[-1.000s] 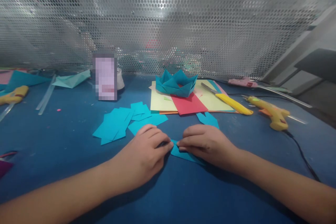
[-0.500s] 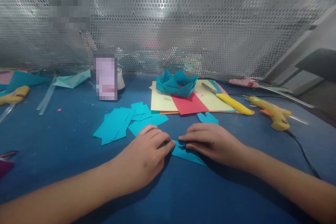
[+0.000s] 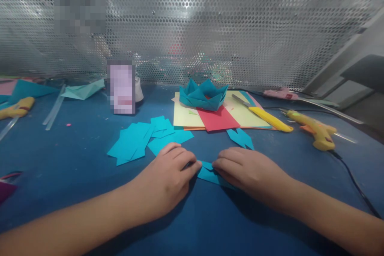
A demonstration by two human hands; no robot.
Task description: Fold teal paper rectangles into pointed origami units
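A small folded piece of blue paper [image 3: 210,174] lies on the table between my hands. My left hand [image 3: 175,174] pinches its left end, fingers curled and thumb against the paper. Over its right part, my right hand [image 3: 244,168] presses with the fingers held together; that end is partly hidden. Just beyond my left hand is a pile of cut blue paper pieces [image 3: 132,142]. Past my right hand lie small folded blue pieces [image 3: 241,138]. Farther back, a blue folded-paper ring with pointed edges [image 3: 203,95] sits on stacked coloured sheets.
A yellow utility knife [image 3: 270,119] rests blade out on the pale yellow sheet [image 3: 186,117]. To the right lies a yellow glue gun [image 3: 315,128] with its cord; another glue gun [image 3: 18,109] is far left. A blurred phone-like object [image 3: 122,88] stands before the perforated metal panel [image 3: 168,20].
My right hand has shifted slightly right and down along the folded blue paper, uncovering more of its middle. My left hand stays almost where it was.
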